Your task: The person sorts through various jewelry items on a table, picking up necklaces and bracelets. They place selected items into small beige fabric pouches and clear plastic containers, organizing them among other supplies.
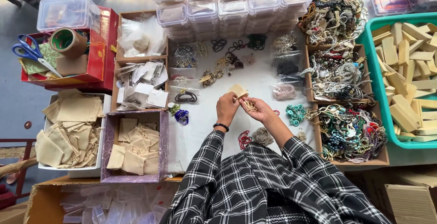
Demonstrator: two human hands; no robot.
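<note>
- A red box (98,51) at the far left holds blue-handled scissors (28,50) and a roll of tape (67,41); a clear lidded tub (68,12) sits on top of it.
- Below, a white tray (105,100) and a purple-rimmed box (163,146) are filled with small beige cloth pouches (134,149).
- Beside them, 2 wooden trays (114,76) hold clear plastic bags.
- Stacks of clear plastic boxes (232,5) stand at the back of the white tabletop (200,128).
- The left hand (226,108) is pinched shut on a small beige pouch (238,90) above the tabletop's middle.
- The right hand (260,110), touching the left, has its grip closed on a pale beaded string (249,106) at the pouch's mouth.
- 2 wooden trays (384,160) on the right are heaped with beaded bracelets (348,130).
- A teal basket (374,73) at the far right holds pale wooden blocks (405,83).
</note>
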